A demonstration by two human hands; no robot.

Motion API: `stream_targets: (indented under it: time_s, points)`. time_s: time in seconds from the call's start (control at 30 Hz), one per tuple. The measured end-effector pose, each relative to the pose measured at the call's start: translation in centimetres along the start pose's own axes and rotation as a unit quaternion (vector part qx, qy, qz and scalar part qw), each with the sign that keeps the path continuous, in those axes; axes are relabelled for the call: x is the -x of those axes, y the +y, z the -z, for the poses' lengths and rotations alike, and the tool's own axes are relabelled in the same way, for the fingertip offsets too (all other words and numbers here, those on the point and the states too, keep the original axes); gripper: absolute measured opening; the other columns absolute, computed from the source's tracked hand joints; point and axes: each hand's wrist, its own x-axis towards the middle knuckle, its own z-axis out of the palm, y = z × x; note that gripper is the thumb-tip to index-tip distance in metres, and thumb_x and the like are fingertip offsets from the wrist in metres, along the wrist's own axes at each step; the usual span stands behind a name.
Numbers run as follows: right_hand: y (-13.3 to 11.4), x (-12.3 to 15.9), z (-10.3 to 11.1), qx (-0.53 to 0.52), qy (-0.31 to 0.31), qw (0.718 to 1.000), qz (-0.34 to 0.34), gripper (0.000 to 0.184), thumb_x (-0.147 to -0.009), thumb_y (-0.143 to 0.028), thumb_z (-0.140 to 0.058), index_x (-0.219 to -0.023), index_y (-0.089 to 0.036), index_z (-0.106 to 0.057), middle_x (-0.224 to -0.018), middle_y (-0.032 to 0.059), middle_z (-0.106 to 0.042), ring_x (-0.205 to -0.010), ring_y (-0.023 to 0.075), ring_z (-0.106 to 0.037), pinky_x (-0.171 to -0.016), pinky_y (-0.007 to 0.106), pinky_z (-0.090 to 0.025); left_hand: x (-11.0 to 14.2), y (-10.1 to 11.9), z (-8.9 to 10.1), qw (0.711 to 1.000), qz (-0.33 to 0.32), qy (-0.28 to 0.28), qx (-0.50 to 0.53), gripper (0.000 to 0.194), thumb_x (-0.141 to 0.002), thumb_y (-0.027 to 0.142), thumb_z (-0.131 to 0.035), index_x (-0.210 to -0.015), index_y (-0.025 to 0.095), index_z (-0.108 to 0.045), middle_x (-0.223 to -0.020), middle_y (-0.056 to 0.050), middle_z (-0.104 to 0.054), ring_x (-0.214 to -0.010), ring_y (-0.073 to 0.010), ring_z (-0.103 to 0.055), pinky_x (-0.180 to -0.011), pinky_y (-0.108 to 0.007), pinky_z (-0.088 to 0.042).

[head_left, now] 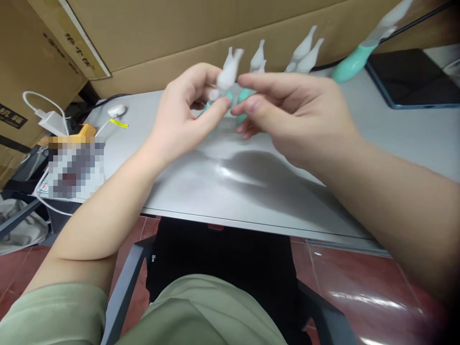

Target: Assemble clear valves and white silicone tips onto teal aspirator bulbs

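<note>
My left hand (190, 103) is closed on a nasal aspirator (227, 78) with a white pointed tip and a mint-green body, gripping it between thumb and fingers. My right hand (294, 103) reaches in from the right, its fingertips close to the tip, fingers apart; motion blurs them, and whether they touch is unclear. Behind the hands are more white-tipped aspirators (257, 57), their lower parts mostly hidden. Another pair of white tips (304, 50) rises above my right hand. Farther right, one mint-green aspirator (355, 60) leans at a slant.
A dark tablet (413, 79) lies at the table's (194, 191) back right. Cardboard (161, 38) walls the rear. At left are a white charger (53, 122) with cables, a yellow-orange object (84, 134) and a small white round device (116, 111). A chair armrest (124, 287) is below.
</note>
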Motion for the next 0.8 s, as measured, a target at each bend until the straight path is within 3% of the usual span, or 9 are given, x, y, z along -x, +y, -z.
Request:
stream_targets:
  time_s: [0.1,0.17,0.27,0.33,0.43,0.6,0.7,0.8]
  points:
    - [0.5,0.2,0.4,0.055,-0.041,0.998,-0.017,0.019,-0.108,-0.011,-0.1,-0.12,-0.025,-0.098,-0.091,0.0,-0.083,-0.075,0.0144,-0.073,-0.072,0.032,-0.064,-0.7,-2.8,0.4,0.999,0.02,0.032,0.017,0.03,-0.099,0.057,-0.09,-0.111,0.035,-0.073,-0.094,-0.002,-0.075,-0.072,-0.0216,-0.067,-0.064,-0.043,-0.042]
    - [0.3,0.5,0.7,0.081,-0.067,0.994,-0.018,0.012,-0.11,-0.016,-0.097,-0.114,-0.027,-0.098,-0.088,0.0005,-0.081,-0.076,0.017,-0.072,-0.074,0.036,-0.064,-1.0,-3.8,1.1,0.999,0.033,0.038,0.001,0.041,-0.096,0.07,-0.093,-0.109,0.038,-0.072,-0.087,0.0,-0.073,-0.07,-0.022,-0.06,-0.063,-0.046,-0.039]
    - [-0.2,0.8,1.2,0.13,-0.129,0.983,-0.018,0.001,-0.109,-0.035,-0.098,-0.108,-0.035,-0.098,-0.09,0.0004,-0.083,-0.081,0.0219,-0.075,-0.078,0.042,-0.069,-1.3,-3.5,2.8,0.996,0.083,-0.021,-0.025,0.058,-0.101,0.094,-0.088,-0.115,0.039,-0.073,-0.091,0.002,-0.081,-0.079,-0.0209,-0.06,-0.069,-0.048,-0.045]
    - [-0.3,1.0,1.4,0.162,-0.19,0.968,-0.006,0.005,-0.106,-0.042,-0.099,-0.106,-0.038,-0.098,-0.096,0.0008,-0.088,-0.086,0.0245,-0.079,-0.08,0.044,-0.071,-1.6,-2.7,3.8,0.99,0.121,-0.065,-0.026,0.067,-0.103,0.101,-0.087,-0.118,0.037,-0.074,-0.102,0.003,-0.086,-0.09,-0.0185,-0.068,-0.078,-0.048,-0.053]
    - [0.0,1.1,1.5,0.175,-0.267,0.947,0.018,0.007,-0.105,-0.04,-0.093,-0.106,-0.035,-0.098,-0.1,0.0013,-0.093,-0.088,0.0253,-0.082,-0.079,0.042,-0.068,-2.1,-1.8,4.7,0.983,0.156,-0.088,-0.04,0.071,-0.103,0.103,-0.09,-0.118,0.036,-0.075,-0.107,0.009,-0.087,-0.099,-0.0128,-0.072,-0.091,-0.049,-0.061]
    - [0.3,1.4,1.3,0.195,-0.347,0.917,0.028,0.016,-0.106,-0.024,-0.085,-0.11,-0.027,-0.1,-0.093,0.0016,-0.092,-0.076,0.021,-0.078,-0.076,0.038,-0.059,-2.1,-2.4,4.6,0.977,0.181,-0.081,-0.073,0.072,-0.105,0.103,-0.087,-0.124,0.035,-0.069,-0.107,0.014,-0.086,-0.099,-0.0079,-0.065,-0.092,-0.045,-0.059]
    - [-0.1,1.4,1.2,0.203,-0.357,0.912,0.029,0.016,-0.106,-0.021,-0.084,-0.109,-0.025,-0.099,-0.092,0.0015,-0.092,-0.077,0.02,-0.078,-0.078,0.036,-0.059,-1.6,-4.4,4.4,0.974,0.194,-0.088,-0.071,0.072,-0.102,0.094,-0.097,-0.119,0.032,-0.065,-0.109,0.011,-0.084,-0.1,-0.0108,-0.063,-0.089,-0.044,-0.057]
    - [-0.7,1.2,1.3,0.212,-0.362,0.907,0.025,0.017,-0.106,-0.018,-0.082,-0.107,-0.024,-0.098,-0.088,0.0001,-0.09,-0.076,0.0189,-0.077,-0.077,0.035,-0.057,-0.8,-7.9,3.8,0.977,0.184,-0.084,-0.071,0.069,-0.101,0.094,-0.092,-0.125,0.032,-0.074,-0.105,0.006,-0.081,-0.097,-0.015,-0.06,-0.084,-0.045,-0.053]
